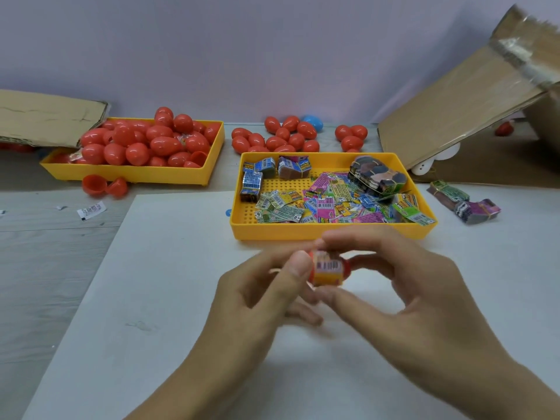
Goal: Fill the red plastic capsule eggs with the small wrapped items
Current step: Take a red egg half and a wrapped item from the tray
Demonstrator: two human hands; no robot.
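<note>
Both hands met just in front of the near yellow tray (330, 231), over the pale surface (151, 298). The left hand (257, 286) and the right hand (403, 286) together held a red egg half (328, 269), the left thumb and fingers (298, 268) pinching it from one side while the right fingers curled round the other. A small wrapped item (328, 265) with a barcode sat in the open mouth of that half, blurred, so whether it was fully seated could not be told. Inside the near yellow tray lay a loose heap of wrapped items (342, 204) in pink, green and blue, with several banded bundles (257, 177) toward its far left corner and a larger dark bundle (377, 174) toward its far right corner. Beyond the tray, against the wall, a cluster of closed red eggs (285, 137) lay on the surface, with one blue egg (313, 122) among them. To the far left of the tray stood a second yellow tray (130, 174) piled with red eggs (151, 140), and two open egg halves (104, 185) lay just in front of it. Two more bundles (463, 201) lay on the surface just right of the near tray, beside a tilted cardboard box (466, 98). A cardboard flap (45, 116) overhung the second tray's left end.
</note>
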